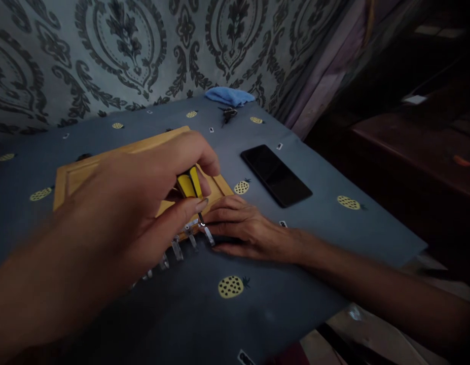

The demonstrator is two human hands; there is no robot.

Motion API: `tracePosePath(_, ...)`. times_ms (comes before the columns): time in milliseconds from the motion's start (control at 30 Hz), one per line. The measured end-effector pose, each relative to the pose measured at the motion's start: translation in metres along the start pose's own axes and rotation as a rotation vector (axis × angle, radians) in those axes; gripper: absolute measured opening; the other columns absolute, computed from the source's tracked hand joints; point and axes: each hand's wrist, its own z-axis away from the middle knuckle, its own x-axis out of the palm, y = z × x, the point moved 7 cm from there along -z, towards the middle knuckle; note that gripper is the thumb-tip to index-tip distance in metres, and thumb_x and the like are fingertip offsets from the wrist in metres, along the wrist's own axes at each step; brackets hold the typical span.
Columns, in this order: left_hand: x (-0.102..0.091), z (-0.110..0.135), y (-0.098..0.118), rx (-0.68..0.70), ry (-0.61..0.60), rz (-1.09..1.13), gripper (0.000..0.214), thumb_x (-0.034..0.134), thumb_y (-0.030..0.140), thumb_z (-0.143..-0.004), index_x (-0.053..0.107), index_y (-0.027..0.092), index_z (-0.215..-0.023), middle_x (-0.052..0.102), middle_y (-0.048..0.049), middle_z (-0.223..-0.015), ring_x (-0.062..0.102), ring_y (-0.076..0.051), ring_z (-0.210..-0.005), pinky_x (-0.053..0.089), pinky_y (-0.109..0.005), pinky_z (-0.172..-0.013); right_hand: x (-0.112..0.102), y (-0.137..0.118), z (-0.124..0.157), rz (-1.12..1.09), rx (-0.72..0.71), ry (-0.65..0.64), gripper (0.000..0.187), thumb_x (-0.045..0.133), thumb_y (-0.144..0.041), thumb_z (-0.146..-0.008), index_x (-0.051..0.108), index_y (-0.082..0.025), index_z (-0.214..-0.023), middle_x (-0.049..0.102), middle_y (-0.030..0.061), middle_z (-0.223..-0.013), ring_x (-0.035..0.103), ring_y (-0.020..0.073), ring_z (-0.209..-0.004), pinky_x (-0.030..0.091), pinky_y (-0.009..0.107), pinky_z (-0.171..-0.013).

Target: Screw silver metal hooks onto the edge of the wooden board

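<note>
A screwdriver with a yellow and black handle (189, 183) is gripped in my left hand (143, 172), its thin shaft pointing down at the near edge of a wooden board (162, 138). Along that edge hang several clear plastic hooks (177, 249), and the screwdriver's tip meets the one nearest the right corner. My right hand (253, 230) is closed on that corner of the board, fingers together beside the same hook. My left hand and forearm cover much of the board. Any screw under the tip is too small to make out.
The table is covered with a blue-grey pineapple-print cloth (280, 304). A black phone (276, 175) lies right of the board. Farther back are keys (227, 115) and a blue cloth (230, 95). A patterned curtain (174, 56) hangs along the table's far side.
</note>
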Motion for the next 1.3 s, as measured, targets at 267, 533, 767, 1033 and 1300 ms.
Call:
tracePosePath(267,0.005,-0.002,-0.002,0.132,0.025,-0.126,0.016,0.053,0.031,-0.095,0.061,0.029,-0.108,0.068,0.0034,-0.083,0.064,-0.013,-0.060,0.038,-0.022,-0.046,0.001,0.002,0.001,-0.014,-0.005,0.009,0.032,0.063,-0.029,-0.098,0.066,-0.017,-0.128,0.070,0.0112,-0.126,0.055,0.0249,-0.120,0.044,0.044,-0.105)
tracePosePath(533,0.008,-0.006,0.001,0.146,0.083,-0.144,0.011,0.058,0.036,-0.096,0.057,0.027,-0.102,0.067,0.0039,-0.082,0.065,-0.015,-0.064,0.042,-0.026,-0.053,0.001,0.002,0.002,0.018,0.007,-0.008,0.029,0.060,-0.030,-0.100,0.067,-0.016,-0.125,0.071,0.0092,-0.120,0.056,0.0238,-0.117,0.043,0.044,-0.104)
tracePosePath(767,0.004,-0.002,0.000,0.127,0.152,-0.238,0.016,0.058,0.030,-0.094,0.057,0.029,-0.109,0.068,0.0023,-0.097,0.066,-0.015,-0.066,0.039,-0.027,-0.056,0.000,0.001,0.001,0.007,0.009,-0.024,0.029,0.059,-0.028,-0.100,0.067,-0.015,-0.125,0.070,0.0103,-0.122,0.055,0.0241,-0.117,0.043,0.044,-0.104)
tracePosePath(1033,0.001,0.003,0.002,0.124,0.136,-0.314,0.028,0.050,0.027,-0.095,0.053,0.032,-0.122,0.065,0.0012,-0.114,0.067,-0.016,-0.076,0.042,-0.026,-0.058,0.000,0.001,0.000,0.013,-0.001,-0.009,0.027,0.060,-0.028,-0.100,0.068,-0.013,-0.121,0.071,0.0108,-0.120,0.055,0.0229,-0.114,0.043,0.041,-0.103)
tracePosePath(1300,0.009,0.000,0.001,0.140,0.083,-0.256,0.027,0.044,0.021,-0.094,0.057,0.030,-0.116,0.067,0.0028,-0.096,0.062,-0.014,-0.067,0.039,-0.027,-0.054,0.000,0.000,0.000,0.008,0.010,-0.025,0.028,0.058,-0.029,-0.101,0.069,-0.011,-0.119,0.071,0.0120,-0.119,0.055,0.0229,-0.114,0.042,0.041,-0.105)
